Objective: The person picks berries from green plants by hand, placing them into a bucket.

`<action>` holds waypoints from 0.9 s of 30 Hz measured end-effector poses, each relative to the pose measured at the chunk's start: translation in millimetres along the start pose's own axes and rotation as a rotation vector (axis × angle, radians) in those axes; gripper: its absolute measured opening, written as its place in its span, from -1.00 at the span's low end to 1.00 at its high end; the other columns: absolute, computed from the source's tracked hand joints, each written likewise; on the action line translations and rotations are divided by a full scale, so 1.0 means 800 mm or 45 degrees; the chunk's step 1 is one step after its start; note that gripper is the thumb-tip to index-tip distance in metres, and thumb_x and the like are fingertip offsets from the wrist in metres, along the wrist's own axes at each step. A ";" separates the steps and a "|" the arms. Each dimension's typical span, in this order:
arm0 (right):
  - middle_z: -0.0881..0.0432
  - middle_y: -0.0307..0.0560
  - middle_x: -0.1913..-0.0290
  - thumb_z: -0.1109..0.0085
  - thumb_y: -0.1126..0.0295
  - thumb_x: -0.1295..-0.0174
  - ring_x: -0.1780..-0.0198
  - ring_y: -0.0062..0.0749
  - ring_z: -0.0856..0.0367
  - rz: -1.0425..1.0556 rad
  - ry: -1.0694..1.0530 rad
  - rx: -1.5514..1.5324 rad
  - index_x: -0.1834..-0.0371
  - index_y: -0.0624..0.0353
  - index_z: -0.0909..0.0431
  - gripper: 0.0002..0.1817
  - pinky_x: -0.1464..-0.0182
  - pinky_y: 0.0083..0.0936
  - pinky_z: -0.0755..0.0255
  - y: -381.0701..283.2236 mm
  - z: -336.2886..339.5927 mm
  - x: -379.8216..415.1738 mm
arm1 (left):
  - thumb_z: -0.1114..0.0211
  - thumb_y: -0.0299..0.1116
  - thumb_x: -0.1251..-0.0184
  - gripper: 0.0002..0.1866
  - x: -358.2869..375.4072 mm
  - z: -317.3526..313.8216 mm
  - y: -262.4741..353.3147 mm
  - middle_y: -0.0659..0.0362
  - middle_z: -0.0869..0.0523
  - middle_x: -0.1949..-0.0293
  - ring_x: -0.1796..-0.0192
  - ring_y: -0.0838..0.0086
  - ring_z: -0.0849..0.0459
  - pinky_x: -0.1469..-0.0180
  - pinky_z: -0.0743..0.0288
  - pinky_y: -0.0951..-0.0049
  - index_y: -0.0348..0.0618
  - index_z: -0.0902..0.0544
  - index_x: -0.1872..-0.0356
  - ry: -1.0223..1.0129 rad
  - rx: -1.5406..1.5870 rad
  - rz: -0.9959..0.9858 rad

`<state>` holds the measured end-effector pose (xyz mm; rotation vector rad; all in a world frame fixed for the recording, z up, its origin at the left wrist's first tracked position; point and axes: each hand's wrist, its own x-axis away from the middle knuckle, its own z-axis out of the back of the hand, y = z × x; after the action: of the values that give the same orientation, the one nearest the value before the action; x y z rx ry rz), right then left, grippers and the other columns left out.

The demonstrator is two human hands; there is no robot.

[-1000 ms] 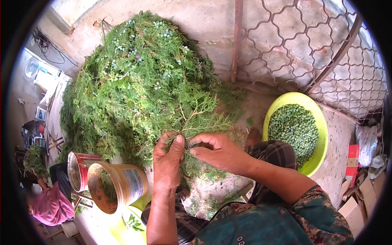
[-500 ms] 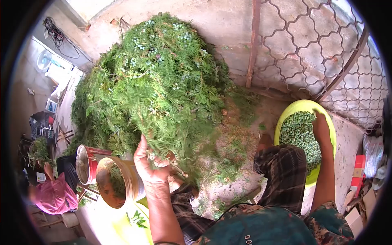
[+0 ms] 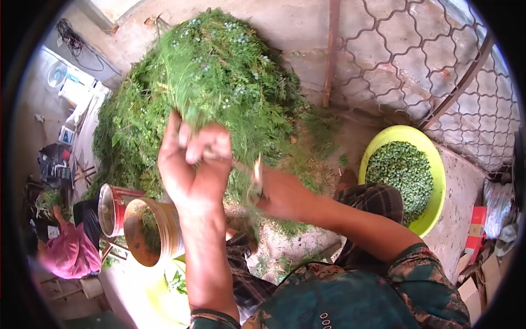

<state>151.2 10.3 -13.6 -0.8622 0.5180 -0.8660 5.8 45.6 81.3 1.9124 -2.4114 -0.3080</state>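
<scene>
**Cypress sprig lifted from the heap**

A bunch of green cypress sprigs (image 3: 219,82) is held up by the left hand (image 3: 193,164), whose fingers (image 3: 211,143) are curled shut around the stems. The foliage fans out from the fist toward 12 o'clock and merges with the big heap of cut branches (image 3: 137,126) behind it, so its outline cannot be told exactly. The right hand (image 3: 279,192) lies at 3 o'clock of the left, just beside it and under the hanging foliage; it is blurred, and whether its fingers are closed on anything cannot be told.

In judgement, the step is done well if the stems are kept pinched low in the left fist, so that the pale blue-green cones stand free above the knuckles, and if the cones are plucked singly by the right fingertips rather than stripped with leaf attached.

The yellow basin (image 3: 435,181) of picked green cones (image 3: 399,175) sits at 3 o'clock, well apart from both hands. Two tins (image 3: 150,227) stand at 8 o'clock of the left wrist, near it.
</scene>
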 end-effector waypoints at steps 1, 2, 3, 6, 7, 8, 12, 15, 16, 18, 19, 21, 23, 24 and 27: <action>-0.47 0.27 0.12 -0.23 0.14 -0.07 0.11 -0.02 -0.52 0.000 -0.014 -0.007 -0.14 0.22 -0.33 -0.39 0.16 -0.19 -0.41 0.011 0.002 -0.004 | -0.01 -0.37 -0.39 -0.81 -0.008 0.009 0.005 0.24 -0.48 0.62 0.57 0.53 -0.41 0.11 -0.45 0.38 -0.26 -0.55 0.25 0.033 -0.118 -0.055; -0.50 0.23 0.17 -0.20 0.14 -0.11 0.18 -0.09 -0.54 -0.026 0.036 -0.156 -0.08 0.22 -0.36 -0.46 0.25 -0.22 -0.46 0.027 0.013 -0.009 | -0.16 -0.24 -0.30 -0.65 -0.014 -0.001 0.005 0.01 -0.62 0.35 0.27 0.35 -0.59 -0.16 -0.35 0.21 -0.32 -0.48 0.05 0.176 -0.315 -0.163; -0.52 0.19 0.23 -0.18 0.13 -0.15 0.24 -0.17 -0.57 -0.053 0.090 -0.298 -0.01 0.21 -0.40 -0.53 0.34 -0.26 -0.51 0.040 0.027 -0.012 | -0.16 -0.24 -0.30 -0.65 -0.009 0.005 0.005 0.01 -0.62 0.35 0.27 0.35 -0.59 -0.16 -0.35 0.21 -0.32 -0.48 0.05 0.187 -0.302 -0.165; -0.51 0.11 0.19 -0.16 0.11 -0.19 0.23 -0.25 -0.55 -0.213 0.247 -0.840 0.06 0.26 -0.39 -0.56 0.31 -0.29 -0.58 0.020 0.086 -0.010 | -0.42 0.22 0.17 0.15 0.013 0.032 0.008 -0.19 -0.41 -0.16 -0.16 0.13 -0.46 -0.30 -0.18 0.11 -0.33 -0.06 -0.33 0.382 -1.797 0.049; -0.53 -0.06 0.19 -0.14 0.14 -0.22 0.20 -0.31 -0.57 -0.191 0.300 -1.095 0.10 0.21 -0.42 -0.63 0.24 -0.28 -0.57 0.025 0.093 -0.012 | -0.40 0.30 0.22 0.17 0.024 0.042 0.002 -0.20 -0.37 -0.20 -0.23 0.10 -0.39 -0.32 -0.15 0.11 -0.27 -0.08 -0.33 0.403 -1.909 0.159; -0.56 -0.23 0.18 -0.12 0.16 -0.25 0.16 -0.36 -0.59 -0.171 0.349 -1.350 0.13 0.16 -0.46 -0.69 0.17 -0.28 -0.56 0.030 0.099 -0.014 | -0.40 0.24 0.15 0.09 0.039 0.049 -0.008 -0.18 -0.37 -0.21 -0.26 0.13 -0.36 -0.33 -0.14 0.11 -0.23 -0.12 -0.33 0.331 -1.933 0.237; -0.49 -0.05 0.07 -0.12 0.18 -0.25 0.08 -0.16 -0.56 -0.028 0.238 -1.561 0.11 0.17 -0.43 -0.69 0.08 -0.18 -0.54 0.047 0.117 -0.011 | -0.34 -0.07 -0.15 -0.32 0.072 0.078 -0.056 -0.02 -0.53 -0.09 -0.16 0.29 -0.48 -0.22 -0.32 0.18 -0.13 -0.33 -0.24 0.164 -2.399 0.213; -0.47 -0.03 0.03 -0.13 0.18 -0.24 0.02 -0.10 -0.52 0.042 0.237 -1.659 0.09 0.16 -0.42 -0.68 0.04 -0.18 -0.52 0.039 0.115 -0.007 | -0.22 -0.34 -0.29 -0.61 0.063 0.111 -0.055 0.11 -0.64 0.10 0.04 0.42 -0.61 -0.03 -0.49 0.34 -0.14 -0.43 -0.13 0.260 -1.822 0.130; -0.46 -0.03 0.00 -0.13 0.19 -0.24 -0.03 -0.14 -0.50 0.061 0.201 -1.624 0.02 0.20 -0.41 -0.63 -0.01 -0.24 -0.50 0.032 0.114 -0.006 | -0.18 -0.41 -0.31 -0.68 0.062 0.106 -0.056 0.17 -0.67 0.23 0.20 0.49 -0.65 0.15 -0.55 0.46 -0.16 -0.45 -0.07 0.418 -1.674 -0.019; -0.47 -0.02 0.00 -0.11 0.21 -0.23 -0.03 -0.14 -0.50 0.002 0.305 -1.365 -0.02 0.23 -0.39 -0.61 -0.02 -0.28 -0.48 0.010 0.120 0.005 | -0.18 -0.41 -0.32 -0.69 0.068 0.098 -0.035 0.15 -0.67 0.21 0.19 0.46 -0.65 0.17 -0.56 0.43 -0.16 -0.45 -0.07 0.589 -1.552 -0.144; -0.48 -0.02 0.00 -0.10 0.24 -0.23 -0.03 -0.15 -0.50 -0.069 0.415 -1.097 -0.06 0.25 -0.37 -0.59 -0.02 -0.32 -0.47 -0.001 0.125 0.012 | -0.17 -0.41 -0.32 -0.69 0.072 0.093 -0.021 0.12 -0.67 0.20 0.18 0.44 -0.65 0.19 -0.57 0.41 -0.16 -0.45 -0.07 0.751 -1.400 -0.258; -0.54 0.02 0.11 -0.10 0.29 -0.16 0.07 -0.33 -0.52 0.157 0.256 -0.825 0.03 0.35 -0.43 -0.61 0.03 -0.44 -0.45 -0.036 0.141 0.041 | -0.19 -0.38 -0.30 -0.60 0.080 0.059 0.007 0.11 -0.65 0.23 0.26 0.41 -0.63 0.25 -0.60 0.34 -0.15 -0.36 -0.14 0.752 -1.276 -0.374; -0.56 0.17 0.28 -0.01 0.41 -0.15 0.29 -0.13 -0.58 0.927 -0.092 -0.812 0.14 0.32 -0.47 -0.74 0.25 -0.29 -0.51 -0.060 0.146 0.064 | -0.20 -0.37 -0.29 -0.59 0.094 0.040 0.040 0.11 -0.62 0.21 0.25 0.40 -0.60 0.23 -0.60 0.30 -0.14 -0.36 -0.14 0.834 -1.258 -0.515; -0.57 0.08 0.05 -0.09 0.33 -0.19 0.13 -0.17 -0.58 1.076 -0.355 -0.910 0.08 0.25 -0.54 -0.71 0.14 -0.37 -0.48 -0.080 0.142 0.085 | -0.19 -0.36 -0.30 -0.61 0.101 0.033 0.057 0.10 -0.61 0.19 0.22 0.39 -0.60 0.21 -0.60 0.29 -0.12 -0.38 -0.13 0.820 -1.235 -0.574; -0.53 0.10 0.17 -0.22 0.15 -0.12 0.55 -0.12 -0.54 1.172 -0.229 -1.275 -0.15 0.11 -0.40 -0.46 0.59 -0.29 -0.46 -0.157 0.103 0.157 | -0.15 -0.40 -0.32 -0.70 0.129 0.012 0.122 0.06 -0.57 0.11 0.12 0.23 -0.60 0.07 -0.56 0.11 -0.12 -0.42 -0.06 0.790 -1.156 -0.762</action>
<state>224.0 -102.1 129.1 -1.3941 1.0975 0.3872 -113.3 -32.1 80.9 1.7994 -0.9974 -0.5832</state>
